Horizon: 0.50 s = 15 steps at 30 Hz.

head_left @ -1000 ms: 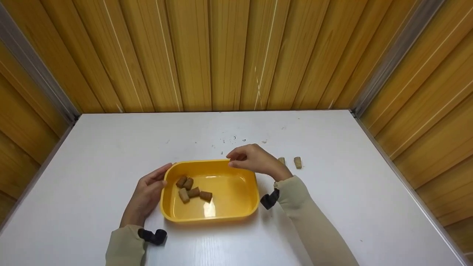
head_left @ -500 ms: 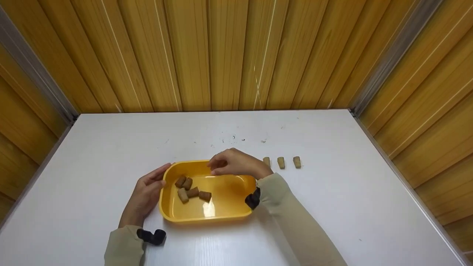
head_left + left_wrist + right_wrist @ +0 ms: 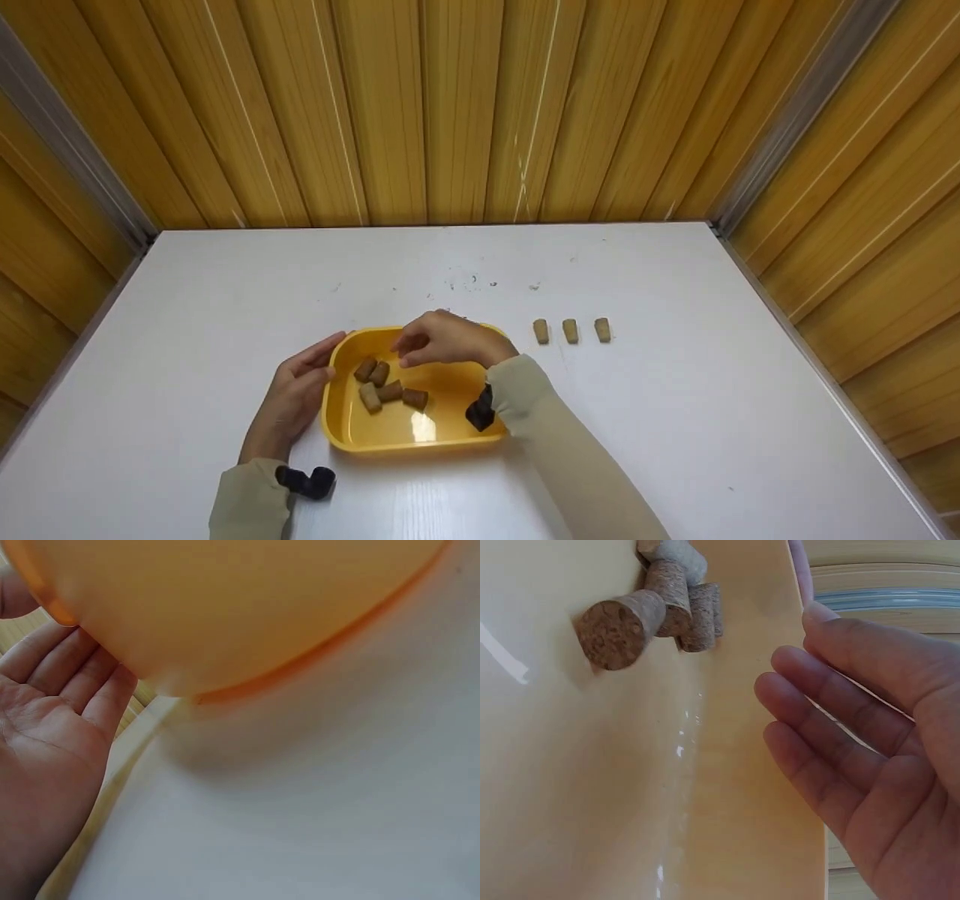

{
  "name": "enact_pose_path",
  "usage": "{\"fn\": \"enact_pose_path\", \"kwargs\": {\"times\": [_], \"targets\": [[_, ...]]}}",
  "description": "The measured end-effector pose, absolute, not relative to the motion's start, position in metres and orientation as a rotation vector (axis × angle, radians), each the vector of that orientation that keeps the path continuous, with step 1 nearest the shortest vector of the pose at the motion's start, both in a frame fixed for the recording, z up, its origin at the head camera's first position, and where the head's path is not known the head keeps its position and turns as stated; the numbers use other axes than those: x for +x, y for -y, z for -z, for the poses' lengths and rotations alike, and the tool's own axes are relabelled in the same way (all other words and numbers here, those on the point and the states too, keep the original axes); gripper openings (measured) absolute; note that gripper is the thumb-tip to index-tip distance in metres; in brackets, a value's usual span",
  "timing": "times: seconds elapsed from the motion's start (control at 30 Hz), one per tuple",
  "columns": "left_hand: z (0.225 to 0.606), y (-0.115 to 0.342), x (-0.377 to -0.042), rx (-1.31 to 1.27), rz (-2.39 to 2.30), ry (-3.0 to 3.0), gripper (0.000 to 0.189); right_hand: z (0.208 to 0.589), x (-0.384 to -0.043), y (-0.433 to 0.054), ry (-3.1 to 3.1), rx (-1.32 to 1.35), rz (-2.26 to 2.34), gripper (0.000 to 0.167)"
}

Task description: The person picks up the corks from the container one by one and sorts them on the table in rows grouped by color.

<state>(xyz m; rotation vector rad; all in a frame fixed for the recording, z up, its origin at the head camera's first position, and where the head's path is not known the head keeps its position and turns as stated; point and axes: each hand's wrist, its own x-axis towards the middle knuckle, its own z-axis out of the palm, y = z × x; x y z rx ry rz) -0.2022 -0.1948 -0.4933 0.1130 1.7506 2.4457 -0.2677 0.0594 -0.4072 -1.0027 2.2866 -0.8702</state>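
Note:
My left hand (image 3: 296,397) holds the left side of a yellow plastic tray (image 3: 420,448). In the left wrist view, the thumb lies at the rim and the fingers (image 3: 97,682) lie along the outer wall. Inside the tray, toward its left, several tapered brown corks (image 3: 415,398) lie in a loose cluster. My right hand (image 3: 446,339) is over the tray's back part, right of that cluster. The right wrist view shows its fingers (image 3: 810,701) loosely bent, with nothing held, apart from the corks (image 3: 622,631).
Three lighter corks (image 3: 570,331) lie in a spaced row on the white table (image 3: 675,420), behind and right of the tray. Wood-patterned panels (image 3: 457,112) stand at the back and both sides. Small dark marks spot the table behind the tray.
My right hand has moved left across the tray, toward the cork cluster. The row of three corks on the table has come fully into sight. My left hand stays at the tray.

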Motion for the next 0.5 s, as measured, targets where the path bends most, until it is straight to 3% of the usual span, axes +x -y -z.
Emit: {"fn": "enact_pose_path", "kwargs": {"times": [0.5], "targets": [[0.493,0.194,-0.202,0.088,-2.433,-1.756,0.058,0.429,-0.264,-0.04,-2.199,-1.002,0.938,0.025]]}}
